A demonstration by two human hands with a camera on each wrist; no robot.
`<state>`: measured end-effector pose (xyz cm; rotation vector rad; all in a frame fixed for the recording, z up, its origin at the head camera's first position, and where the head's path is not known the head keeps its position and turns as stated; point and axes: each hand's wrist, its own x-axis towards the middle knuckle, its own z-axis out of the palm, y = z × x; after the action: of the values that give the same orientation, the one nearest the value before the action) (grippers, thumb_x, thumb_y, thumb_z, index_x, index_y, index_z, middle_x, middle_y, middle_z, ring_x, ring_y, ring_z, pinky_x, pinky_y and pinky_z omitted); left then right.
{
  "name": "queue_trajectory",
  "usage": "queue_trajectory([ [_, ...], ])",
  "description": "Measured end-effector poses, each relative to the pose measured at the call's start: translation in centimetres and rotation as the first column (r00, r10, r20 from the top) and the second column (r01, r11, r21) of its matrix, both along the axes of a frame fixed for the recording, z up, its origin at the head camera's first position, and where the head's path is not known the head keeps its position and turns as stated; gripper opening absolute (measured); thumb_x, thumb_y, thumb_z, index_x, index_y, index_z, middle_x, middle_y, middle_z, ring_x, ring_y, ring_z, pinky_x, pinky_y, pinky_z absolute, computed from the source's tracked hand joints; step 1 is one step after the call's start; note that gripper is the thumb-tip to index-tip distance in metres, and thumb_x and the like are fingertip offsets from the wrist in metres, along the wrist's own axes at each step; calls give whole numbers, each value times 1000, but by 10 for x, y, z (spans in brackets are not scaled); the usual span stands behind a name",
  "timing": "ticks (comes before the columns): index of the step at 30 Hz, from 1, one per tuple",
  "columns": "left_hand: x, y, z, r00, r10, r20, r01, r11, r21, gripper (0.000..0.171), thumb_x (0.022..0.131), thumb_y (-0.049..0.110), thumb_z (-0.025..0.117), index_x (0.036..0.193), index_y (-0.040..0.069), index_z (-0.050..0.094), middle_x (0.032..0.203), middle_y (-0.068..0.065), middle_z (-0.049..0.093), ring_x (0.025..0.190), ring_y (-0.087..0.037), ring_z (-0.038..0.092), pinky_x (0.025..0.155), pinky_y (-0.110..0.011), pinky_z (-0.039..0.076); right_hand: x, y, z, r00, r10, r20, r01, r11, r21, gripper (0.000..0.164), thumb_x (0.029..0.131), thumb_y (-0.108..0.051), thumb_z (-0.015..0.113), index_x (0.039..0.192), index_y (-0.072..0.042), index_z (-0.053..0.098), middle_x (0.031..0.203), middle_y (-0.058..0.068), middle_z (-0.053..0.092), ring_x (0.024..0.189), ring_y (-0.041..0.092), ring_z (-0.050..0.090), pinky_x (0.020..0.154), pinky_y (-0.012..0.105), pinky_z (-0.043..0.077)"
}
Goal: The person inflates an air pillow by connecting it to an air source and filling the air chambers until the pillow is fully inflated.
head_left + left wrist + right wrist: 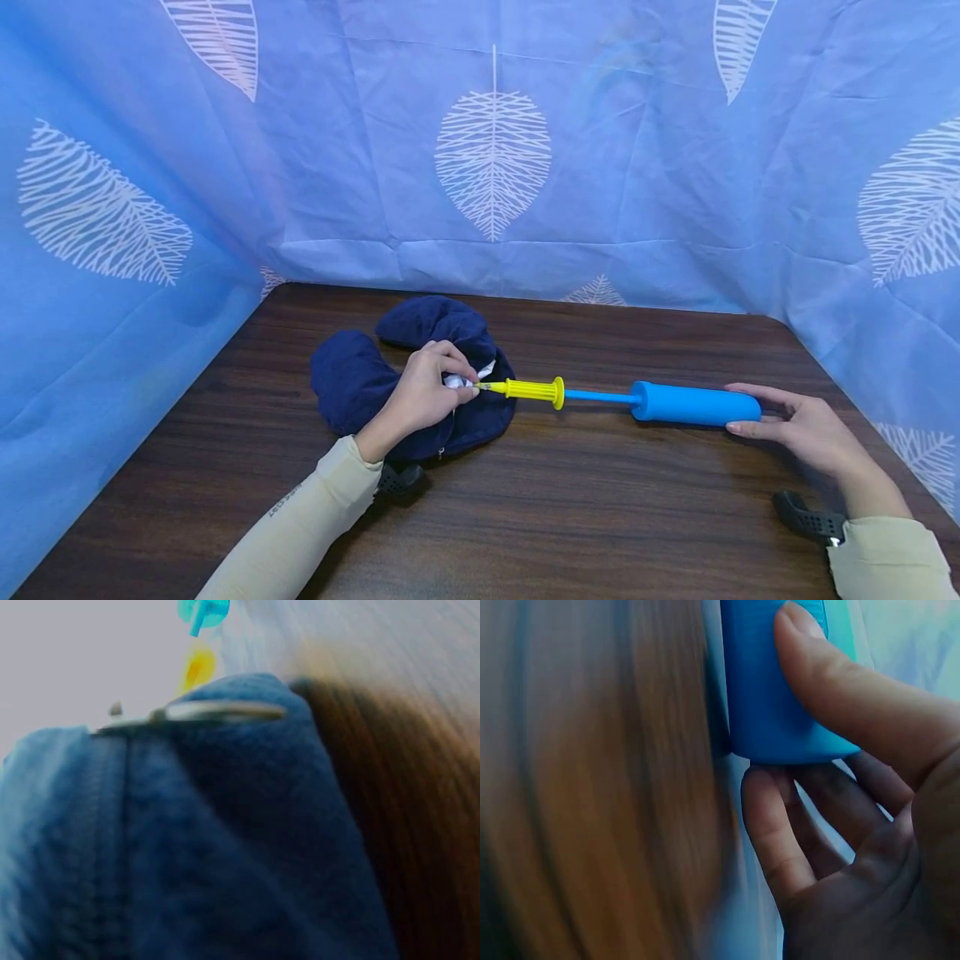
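A dark navy U-shaped neck pillow (348,375) lies on the table, its zipper running up the left wrist view. At its right arm my left hand (423,387) pinches the whitish inner valve (456,381), right where the nozzle of a hand pump (693,403) meets it. The pump has a yellow ribbed handle (531,390), a thin blue rod drawn out, and a blue barrel. My right hand (806,429) grips the barrel's far end, thumb (832,682) along its side and several fingers (776,832) at the end face.
The dark wood-grain table (570,517) carries the pillow and pump. A blue curtain (337,167) with white leaf prints surrounds its back and sides. Black wrist devices (810,517) sit at both cuffs.
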<state>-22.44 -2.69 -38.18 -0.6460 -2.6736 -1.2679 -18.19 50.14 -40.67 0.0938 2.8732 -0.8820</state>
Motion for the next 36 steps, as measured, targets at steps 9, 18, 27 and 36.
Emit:
queue_trajectory([
  [9,1,-1,0,1000,4,15,-4,1000,-1,7,89,3,86,94,8,87,99,0,70,101,-22,58,90,-38,50,5,19,3,998,-32,49,31,999,20,89,99,-58,72,167,-11,39,166,45,25,141,70,33,95,71,46],
  [18,1,-2,0,1000,-16,3,16,1000,2,7,89,2,85,93,9,87,100,-2,70,102,-23,59,90,-39,50,4,0,2,999,-21,42,22,999,-25,85,99,-58,73,165,-11,44,167,43,25,143,68,37,97,73,45],
  [27,-1,-2,2,1000,-20,-8,20,1000,10,8,90,2,85,93,8,87,101,-3,71,103,-24,60,91,-39,50,-4,-32,3,1000,12,-17,-13,998,-65,78,98,-51,78,159,-9,53,162,41,40,134,55,62,96,62,58],
  [36,0,-1,1,1000,-5,0,5,1000,23,7,89,2,86,93,8,87,101,-1,69,101,-22,58,89,-39,50,-11,-69,3,997,57,-50,-62,993,-99,75,95,-51,81,156,-13,58,158,38,48,128,48,69,92,51,63],
])
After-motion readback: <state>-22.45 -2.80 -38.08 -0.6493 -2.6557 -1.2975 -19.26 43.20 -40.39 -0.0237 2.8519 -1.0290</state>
